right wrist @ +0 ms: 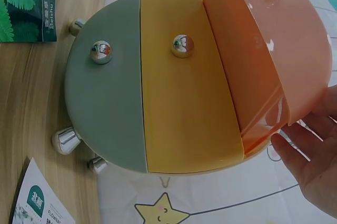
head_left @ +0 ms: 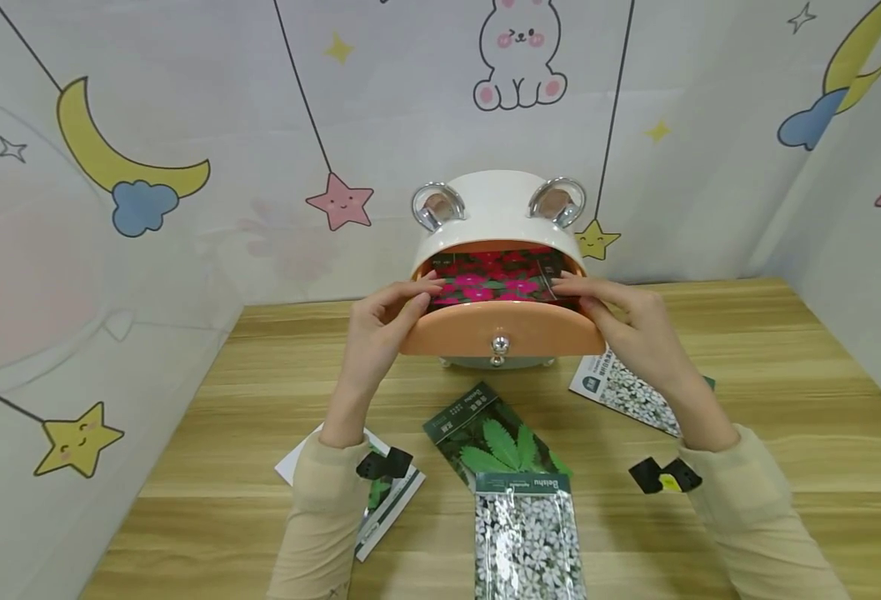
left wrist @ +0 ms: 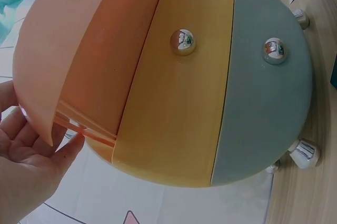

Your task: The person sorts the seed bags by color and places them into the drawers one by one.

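A bear-shaped box (head_left: 497, 200) with silver ears stands on the table, its top orange drawer (head_left: 485, 329) pulled out. Inside the drawer lies a packet with pink flowers (head_left: 485, 283). At the drawer's left end is my left hand (head_left: 380, 321), its fingers reaching over to the packet's edge and its thumb by the front panel. My right hand (head_left: 628, 321) mirrors it at the right end, with extended fingers on the packet's right side. Below sit a yellow drawer (left wrist: 174, 87) and a green drawer (left wrist: 263, 97), both closed, with round silver knobs.
In front of the box lie a green-leaf packet (head_left: 500, 442) and an overlapping white-flower packet (head_left: 528, 542). Another white-flower packet (head_left: 628, 392) is under my right forearm, and a white-edged packet (head_left: 391, 517) is beside my left sleeve. A printed curtain (head_left: 410, 100) hangs behind the table.
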Available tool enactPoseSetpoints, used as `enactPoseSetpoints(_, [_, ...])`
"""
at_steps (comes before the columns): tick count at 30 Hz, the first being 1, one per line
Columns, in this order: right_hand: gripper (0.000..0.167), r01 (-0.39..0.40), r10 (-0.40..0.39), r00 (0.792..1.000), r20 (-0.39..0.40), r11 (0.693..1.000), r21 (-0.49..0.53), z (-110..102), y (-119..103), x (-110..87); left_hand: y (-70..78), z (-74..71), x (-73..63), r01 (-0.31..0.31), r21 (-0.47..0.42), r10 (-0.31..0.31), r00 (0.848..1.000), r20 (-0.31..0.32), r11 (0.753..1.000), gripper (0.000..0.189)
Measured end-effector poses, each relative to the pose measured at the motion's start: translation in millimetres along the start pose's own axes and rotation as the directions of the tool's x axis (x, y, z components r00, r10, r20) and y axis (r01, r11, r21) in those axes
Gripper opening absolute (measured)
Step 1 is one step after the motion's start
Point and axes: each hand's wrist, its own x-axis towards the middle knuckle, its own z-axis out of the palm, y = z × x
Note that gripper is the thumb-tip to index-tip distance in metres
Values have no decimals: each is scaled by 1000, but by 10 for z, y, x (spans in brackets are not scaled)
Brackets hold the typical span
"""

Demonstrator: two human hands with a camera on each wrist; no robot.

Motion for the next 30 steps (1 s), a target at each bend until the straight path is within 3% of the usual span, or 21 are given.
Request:
enactPoseSetpoints(7, [26,27,-28,999,18,998,48,-3,36,-6,-17,17,-1,-8,18,9,1000,-26,1000,23])
enactPoseSetpoints(16, [28,134,-130,989,-68,989,67,9,-4,-79,-47,23,-32,-53,17,54,995,-85,998,24])
enactPoseSetpoints(24, [34,282,-283,945,-165,959,-31,53,-107,-132,-33,30,-16,-101,22,103,984,-147,995,26])
enactPoseSetpoints(30, [35,381,-398,897,-192,917,-119,73,-185,-189,-14,28,14,-114,30,117,976,-185,993,25])
